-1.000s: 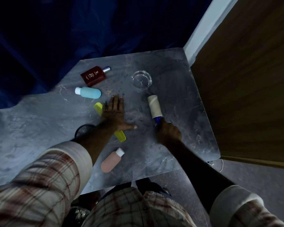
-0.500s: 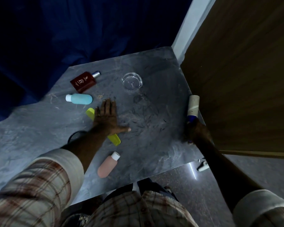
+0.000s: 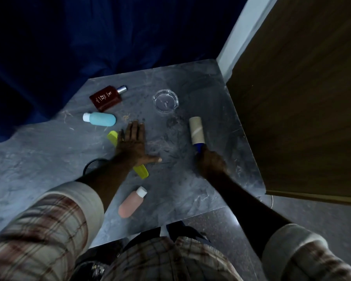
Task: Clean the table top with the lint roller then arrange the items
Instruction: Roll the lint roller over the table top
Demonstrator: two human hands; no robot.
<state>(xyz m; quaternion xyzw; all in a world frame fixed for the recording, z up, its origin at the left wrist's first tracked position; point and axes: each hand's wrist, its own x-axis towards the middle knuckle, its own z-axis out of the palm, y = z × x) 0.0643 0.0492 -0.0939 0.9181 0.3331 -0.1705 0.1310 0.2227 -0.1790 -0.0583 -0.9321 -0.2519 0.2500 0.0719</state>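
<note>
My right hand [image 3: 211, 164] grips the blue handle of the lint roller [image 3: 196, 130], whose beige roll lies on the grey marbled table top [image 3: 221, 110] right of centre. My left hand [image 3: 133, 145] rests flat on the table with fingers spread, lying over a yellow comb [image 3: 112, 136]. Dark specks and hairs dot the surface between my hands. A dark red perfume bottle [image 3: 106, 97], a blue bottle [image 3: 100, 119], a pink bottle [image 3: 131, 202] and a clear glass ashtray [image 3: 166, 100] lie on the table.
A black mesh cup [image 3: 92, 165] peeks out from under my left forearm. A wooden panel [image 3: 304, 98] stands against the table's right edge. Dark blue cloth [image 3: 89, 37] hangs behind the table. Grey floor [image 3: 221, 230] shows below the front edge.
My right hand brought the lint roller back from the table's right edge onto the surface right of centre. My left hand stayed flat on the comb.
</note>
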